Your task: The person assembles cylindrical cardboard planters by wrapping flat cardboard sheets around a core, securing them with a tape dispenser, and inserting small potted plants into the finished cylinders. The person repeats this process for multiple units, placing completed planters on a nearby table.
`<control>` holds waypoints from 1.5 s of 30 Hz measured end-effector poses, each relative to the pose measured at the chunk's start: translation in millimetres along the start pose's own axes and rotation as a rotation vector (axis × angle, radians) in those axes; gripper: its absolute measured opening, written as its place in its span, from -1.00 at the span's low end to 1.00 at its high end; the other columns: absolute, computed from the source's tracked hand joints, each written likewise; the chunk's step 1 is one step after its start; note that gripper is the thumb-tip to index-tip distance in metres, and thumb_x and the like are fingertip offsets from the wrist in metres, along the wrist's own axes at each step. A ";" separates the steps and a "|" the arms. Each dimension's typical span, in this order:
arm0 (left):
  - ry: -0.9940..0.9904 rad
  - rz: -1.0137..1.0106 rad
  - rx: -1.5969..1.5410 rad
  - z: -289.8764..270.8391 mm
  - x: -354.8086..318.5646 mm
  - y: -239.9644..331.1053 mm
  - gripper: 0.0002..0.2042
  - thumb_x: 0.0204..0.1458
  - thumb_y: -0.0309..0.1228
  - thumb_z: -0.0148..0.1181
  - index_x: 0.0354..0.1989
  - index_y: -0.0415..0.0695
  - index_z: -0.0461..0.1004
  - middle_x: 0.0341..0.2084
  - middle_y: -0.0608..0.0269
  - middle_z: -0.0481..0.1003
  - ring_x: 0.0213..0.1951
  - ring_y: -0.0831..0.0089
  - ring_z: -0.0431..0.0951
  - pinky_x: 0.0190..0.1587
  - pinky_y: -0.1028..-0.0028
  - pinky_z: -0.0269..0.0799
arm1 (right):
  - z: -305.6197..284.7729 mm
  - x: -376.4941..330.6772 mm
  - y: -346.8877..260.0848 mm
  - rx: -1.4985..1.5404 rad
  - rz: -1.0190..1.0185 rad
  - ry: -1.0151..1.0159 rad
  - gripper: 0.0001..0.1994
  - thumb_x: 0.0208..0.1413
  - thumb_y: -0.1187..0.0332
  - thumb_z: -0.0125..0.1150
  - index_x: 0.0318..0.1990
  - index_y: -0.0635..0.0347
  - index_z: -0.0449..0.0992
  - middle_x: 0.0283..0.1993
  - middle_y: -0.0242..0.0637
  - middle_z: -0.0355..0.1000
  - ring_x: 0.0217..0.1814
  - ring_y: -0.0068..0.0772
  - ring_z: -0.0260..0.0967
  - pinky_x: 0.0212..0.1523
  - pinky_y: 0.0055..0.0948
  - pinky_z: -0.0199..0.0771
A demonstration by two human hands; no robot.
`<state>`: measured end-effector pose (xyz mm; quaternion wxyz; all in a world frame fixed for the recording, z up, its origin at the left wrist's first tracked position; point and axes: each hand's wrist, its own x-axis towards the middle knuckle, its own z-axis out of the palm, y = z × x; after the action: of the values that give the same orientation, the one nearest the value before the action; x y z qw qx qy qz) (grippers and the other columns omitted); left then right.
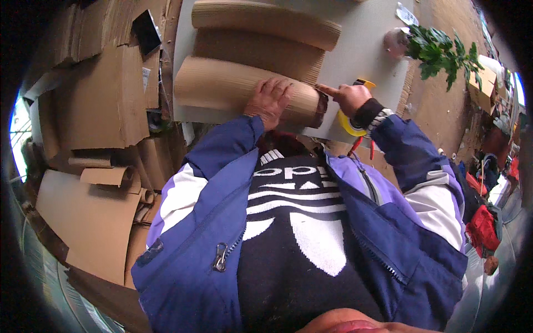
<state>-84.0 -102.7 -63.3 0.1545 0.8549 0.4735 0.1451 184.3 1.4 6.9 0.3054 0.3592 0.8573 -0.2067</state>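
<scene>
"Resting on the cardboard roll point(219, 83), how is the left hand point(270, 101) set?"

"Palm down, fingers slightly spread and bent over the curve, right of the roll's middle. It touches the roll from above."

"And the right hand point(353, 100)?"

"That one is partly curled, just beside the roll's right end, with a finger reaching toward the edge there. Whether it grips something small, I cannot tell."

"Where is the roll, and which way does it point?"

"It lies on its side on the pale desk point(358, 58), close in front of the person point(294, 222). Its long axis runs left to right, the right end tipped a little toward the body. That end looks dark and faces right."

"What lies around it?"

"On the far side, flat cardboard point(255, 53), then a second curled piece point(264, 19), nearly parallel. Below the right hand is a yellow ring point(343, 124), with a red-handled tool point(355, 146) near it. A leafy plant point(438, 53) stands farther right."
</scene>
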 end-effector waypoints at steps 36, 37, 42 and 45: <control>0.086 0.018 0.196 14.6 1.7 -2.2 -0.23 -0.23 -0.19 0.28 0.27 -0.11 0.25 0.20 0.07 0.29 0.20 0.06 0.29 0.24 0.05 0.18 | -7.0 128.6 24.2 0.603 0.178 1.120 -0.76 0.05 0.34 0.32 -0.14 0.21 0.59 -0.24 -0.18 0.56 -0.22 -0.14 0.52 -0.11 -0.26 0.53; 0.031 -0.023 0.183 14.7 1.4 -0.9 -0.27 -0.19 -0.21 0.25 0.26 -0.12 0.26 0.20 0.06 0.30 0.19 0.06 0.30 0.24 0.04 0.18 | -17.2 147.4 41.7 0.498 0.182 1.141 -0.72 0.04 0.30 0.34 -0.11 0.21 0.57 -0.22 -0.16 0.54 -0.21 -0.09 0.50 -0.11 -0.22 0.52; 0.064 0.021 0.132 3.6 0.6 -0.2 -0.41 -0.06 -0.29 0.12 0.23 -0.12 0.29 0.20 0.08 0.30 0.19 0.06 0.31 0.24 0.03 0.19 | -24.8 279.2 112.4 0.100 0.474 1.104 -0.72 0.25 0.20 0.03 -0.11 0.17 0.56 -0.17 -0.11 0.51 -0.16 -0.12 0.43 -0.13 -0.07 0.39; -0.007 -0.001 0.103 0.1 -0.7 -3.3 -0.42 -0.03 -0.28 0.07 0.25 -0.10 0.28 0.22 0.12 0.29 0.22 0.08 0.28 0.25 0.03 0.18 | -16.5 264.1 112.9 0.129 0.208 1.203 -0.63 0.11 0.16 0.21 -0.03 0.20 0.50 -0.12 -0.08 0.47 -0.12 -0.06 0.42 -0.09 -0.09 0.43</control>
<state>-86.8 -101.6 -64.8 0.1120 0.8621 0.4801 0.1173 115.3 214.3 -173.9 -0.2357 0.5123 0.8257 0.0114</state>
